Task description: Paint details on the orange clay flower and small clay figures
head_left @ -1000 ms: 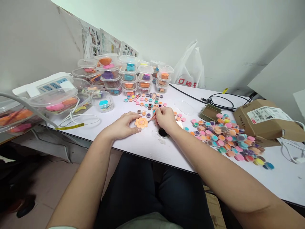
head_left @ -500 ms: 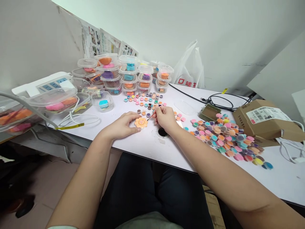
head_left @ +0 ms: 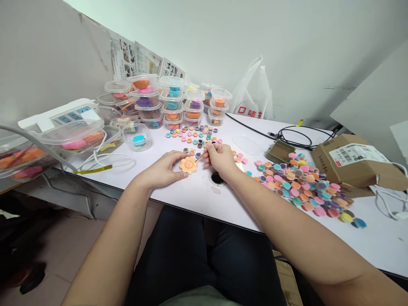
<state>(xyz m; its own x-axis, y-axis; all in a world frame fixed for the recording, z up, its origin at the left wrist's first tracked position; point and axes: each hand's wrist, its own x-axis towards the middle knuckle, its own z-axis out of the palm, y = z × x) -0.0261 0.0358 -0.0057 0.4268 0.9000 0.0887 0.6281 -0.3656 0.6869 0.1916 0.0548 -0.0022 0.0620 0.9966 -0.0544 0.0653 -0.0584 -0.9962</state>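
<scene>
An orange flower-shaped piece (head_left: 188, 165) with a pinkish middle sits at the table's front part. My left hand (head_left: 162, 171) grips its left edge between thumb and fingers. In my right hand (head_left: 221, 159) a thin reddish paintbrush (head_left: 201, 157) is pinched, its dark tip at the flower's right edge; whether the tip touches is too small to tell. Just behind both hands lie small paint pots (head_left: 193, 134) in many colours, joined in strips. A round hole (head_left: 217, 178) in the tabletop lies below my right wrist.
Stacked clear tubs (head_left: 172, 104) with coloured pieces stand at the back left, near a white power strip (head_left: 60, 114). A large heap of paint pots (head_left: 296, 182) lies right, beside a cardboard box (head_left: 353, 163). Black cable (head_left: 295, 135) and a plastic bag (head_left: 253, 93) are behind.
The view has shifted very slightly. Both hands stay in nearly the same place, with the brush still at the flower's right edge.
</scene>
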